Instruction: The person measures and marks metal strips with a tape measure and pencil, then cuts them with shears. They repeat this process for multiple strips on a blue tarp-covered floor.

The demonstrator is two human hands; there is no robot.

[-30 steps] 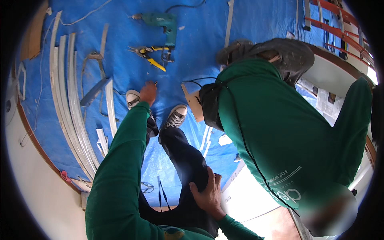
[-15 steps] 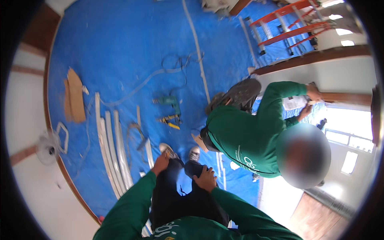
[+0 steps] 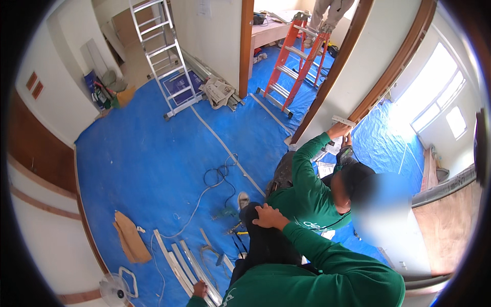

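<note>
While the right hand [image 3: 268, 217] rests spread on a dark knee [image 3: 250, 217], left hand [image 3: 200, 289] at lower edge, grip unclear, near long metal strips [image 3: 197, 263], blue plastic sheet [image 3: 143, 169] centre-left.

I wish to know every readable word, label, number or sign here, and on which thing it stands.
Co-worker's green sweater: white lettering; I do not copy its wording.
Wearer's green sweater: small white print, too blurred to read.
Newspaper by the metal ladder: print too small to read.
Paper on the back wall: marks too faint to read.
Paper beside the co-worker: print too small to read.
</note>
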